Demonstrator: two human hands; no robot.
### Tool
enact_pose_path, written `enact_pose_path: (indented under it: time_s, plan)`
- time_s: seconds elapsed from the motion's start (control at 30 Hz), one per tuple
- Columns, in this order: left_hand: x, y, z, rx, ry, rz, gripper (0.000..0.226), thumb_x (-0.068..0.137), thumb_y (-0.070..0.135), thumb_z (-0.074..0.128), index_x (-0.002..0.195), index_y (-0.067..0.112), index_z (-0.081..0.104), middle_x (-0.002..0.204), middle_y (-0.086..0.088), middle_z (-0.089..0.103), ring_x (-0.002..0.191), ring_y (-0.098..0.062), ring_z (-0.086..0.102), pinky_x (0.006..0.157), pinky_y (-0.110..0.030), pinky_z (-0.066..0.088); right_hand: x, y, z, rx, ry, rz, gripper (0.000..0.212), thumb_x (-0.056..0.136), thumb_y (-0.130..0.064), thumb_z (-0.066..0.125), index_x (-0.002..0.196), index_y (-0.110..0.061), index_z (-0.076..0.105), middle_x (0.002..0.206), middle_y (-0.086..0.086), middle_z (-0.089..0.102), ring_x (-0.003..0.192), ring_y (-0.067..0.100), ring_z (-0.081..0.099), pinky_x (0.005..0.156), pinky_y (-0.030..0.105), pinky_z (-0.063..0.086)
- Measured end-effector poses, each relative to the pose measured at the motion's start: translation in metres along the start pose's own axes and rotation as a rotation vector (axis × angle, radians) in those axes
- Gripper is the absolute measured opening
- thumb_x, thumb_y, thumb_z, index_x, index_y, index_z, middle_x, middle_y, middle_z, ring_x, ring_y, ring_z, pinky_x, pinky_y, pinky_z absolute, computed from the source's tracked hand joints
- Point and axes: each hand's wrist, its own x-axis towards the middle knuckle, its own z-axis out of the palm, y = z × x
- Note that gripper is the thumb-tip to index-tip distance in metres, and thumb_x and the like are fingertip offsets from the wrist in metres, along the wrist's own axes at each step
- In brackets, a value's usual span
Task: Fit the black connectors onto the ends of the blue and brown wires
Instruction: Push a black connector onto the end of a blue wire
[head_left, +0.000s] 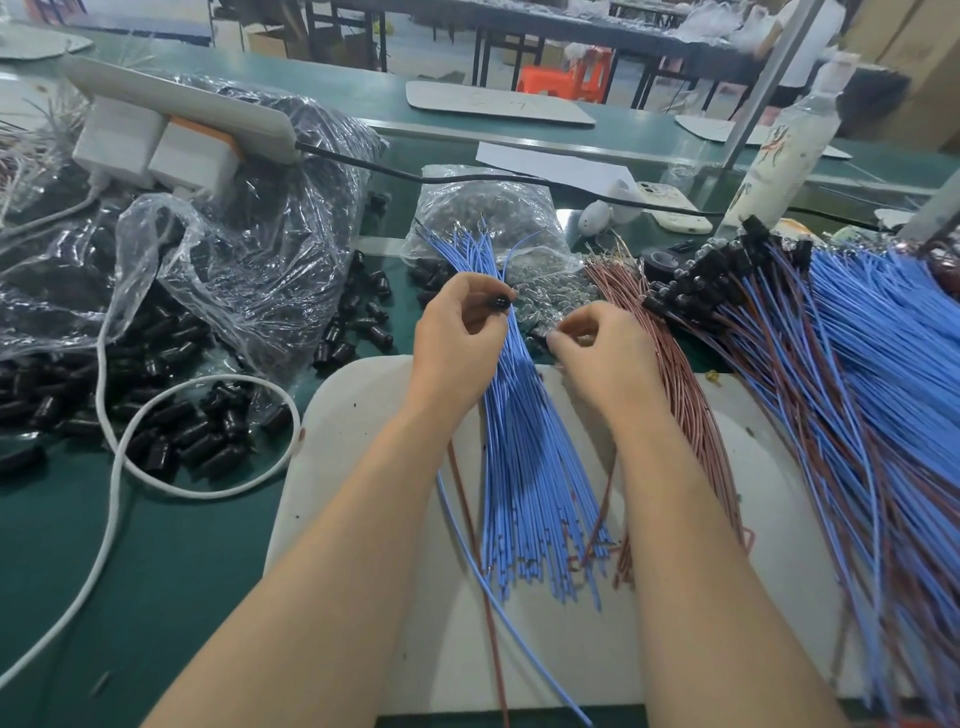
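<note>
My left hand (457, 338) pinches a black connector (503, 302) above the fan of loose blue wires (524, 467) on the white mat (363, 415). My right hand (602, 353) has its fingers curled at the top of the brown wire bundle (691, 405), pinching something small that I cannot make out. A single blue wire (498, 603) and a single brown wire (488, 613) trail from under my hands toward the mat's front edge. Loose black connectors (171, 441) lie on the green table at left. Finished wires with connectors (727, 280) are piled at right.
A clear bag of black connectors (249, 249) sits at left under a white power strip (182, 104) with chargers. A white cable (130, 467) loops across the table. A small bag of metal parts (488, 208), a phone (670, 202) and a bottle (784, 150) stand behind.
</note>
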Motion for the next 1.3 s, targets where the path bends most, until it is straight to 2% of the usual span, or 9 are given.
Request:
enact_pose_path:
  time_s: [0.13, 0.37, 0.47, 0.57, 0.7, 0.8, 0.93, 1.1, 1.3]
  plan:
    - [-0.001, 0.002, 0.000, -0.008, -0.001, 0.004, 0.026, 0.086, -0.007, 0.053, 0.089, 0.018, 0.061, 0.094, 0.000, 0.069, 0.091, -0.010, 0.065, 0.086, -0.022, 0.051, -0.002, -0.007, -0.006, 0.340, 0.070, -0.054, 0.011, 0.081, -0.010, 0.067, 0.089, -0.016, 0.062, 0.083, -0.006, 0.064, 0.078, 0.005, 0.060, 0.074, 0.016, 0.049]
    - [-0.001, 0.002, 0.000, 0.007, -0.009, 0.011, 0.024, 0.086, -0.007, 0.052, 0.092, 0.015, 0.061, 0.096, -0.004, 0.069, 0.092, -0.013, 0.065, 0.088, -0.027, 0.051, -0.004, -0.010, -0.006, 0.482, 0.015, -0.133, 0.015, 0.083, -0.008, 0.067, 0.087, -0.021, 0.065, 0.081, -0.007, 0.067, 0.074, -0.003, 0.062, 0.068, 0.010, 0.047]
    - [-0.001, 0.001, 0.000, 0.017, -0.014, 0.011, 0.024, 0.087, -0.006, 0.052, 0.093, 0.015, 0.061, 0.095, -0.003, 0.069, 0.092, -0.013, 0.065, 0.086, -0.025, 0.051, -0.006, -0.012, -0.005, 0.482, -0.007, -0.139, 0.019, 0.085, -0.006, 0.065, 0.088, -0.024, 0.067, 0.082, -0.006, 0.068, 0.073, -0.003, 0.063, 0.068, 0.011, 0.048]
    - [-0.001, 0.001, 0.000, 0.024, -0.018, 0.016, 0.025, 0.086, -0.007, 0.051, 0.093, 0.015, 0.061, 0.094, -0.002, 0.069, 0.090, -0.012, 0.064, 0.085, -0.023, 0.051, -0.009, -0.016, -0.005, 0.450, 0.016, -0.157, 0.019, 0.087, -0.003, 0.061, 0.089, -0.020, 0.069, 0.082, -0.003, 0.069, 0.077, 0.006, 0.064, 0.077, 0.020, 0.052]
    - [-0.002, 0.001, 0.002, 0.058, -0.014, 0.055, 0.027, 0.084, -0.008, 0.050, 0.093, 0.015, 0.060, 0.088, 0.002, 0.067, 0.088, -0.012, 0.065, 0.085, -0.023, 0.051, -0.013, -0.022, 0.000, 0.331, 0.025, -0.189, 0.011, 0.086, -0.012, 0.066, 0.096, -0.015, 0.069, 0.085, -0.001, 0.070, 0.080, 0.010, 0.066, 0.081, 0.030, 0.054]
    - [-0.005, -0.001, 0.003, 0.177, -0.048, 0.147, 0.027, 0.084, -0.006, 0.052, 0.102, 0.012, 0.061, 0.091, 0.003, 0.067, 0.088, -0.012, 0.065, 0.083, -0.020, 0.050, -0.015, -0.024, 0.005, 0.228, 0.049, -0.214, 0.017, 0.084, -0.017, 0.069, 0.100, -0.011, 0.069, 0.089, 0.004, 0.070, 0.083, 0.015, 0.065, 0.084, 0.035, 0.051]
    - [-0.007, -0.004, 0.005, 0.341, -0.055, 0.200, 0.032, 0.085, 0.001, 0.057, 0.115, 0.011, 0.059, 0.103, -0.001, 0.067, 0.088, -0.015, 0.063, 0.084, -0.027, 0.051, -0.016, -0.024, 0.006, 0.174, 0.111, -0.251, 0.015, 0.084, -0.020, 0.069, 0.096, -0.011, 0.069, 0.089, 0.007, 0.068, 0.082, 0.020, 0.064, 0.083, 0.039, 0.050]
    - [-0.006, -0.004, 0.002, 0.486, 0.037, 0.186, 0.009, 0.088, 0.010, 0.057, 0.093, 0.007, 0.063, 0.083, -0.004, 0.066, 0.076, -0.025, 0.060, 0.072, -0.040, 0.050, -0.016, -0.026, 0.006, 0.142, 0.133, -0.297, 0.012, 0.084, -0.023, 0.070, 0.091, -0.014, 0.068, 0.084, 0.005, 0.066, 0.077, 0.020, 0.063, 0.079, 0.040, 0.051]
    - [-0.009, 0.001, 0.003, 0.520, 0.019, 0.192, 0.010, 0.087, 0.010, 0.054, 0.090, 0.005, 0.062, 0.076, -0.005, 0.064, 0.072, -0.029, 0.058, 0.068, -0.041, 0.049, -0.017, -0.027, 0.004, 0.130, 0.115, -0.305, 0.014, 0.083, -0.025, 0.071, 0.089, -0.013, 0.067, 0.079, 0.004, 0.066, 0.075, 0.018, 0.061, 0.076, 0.037, 0.050]
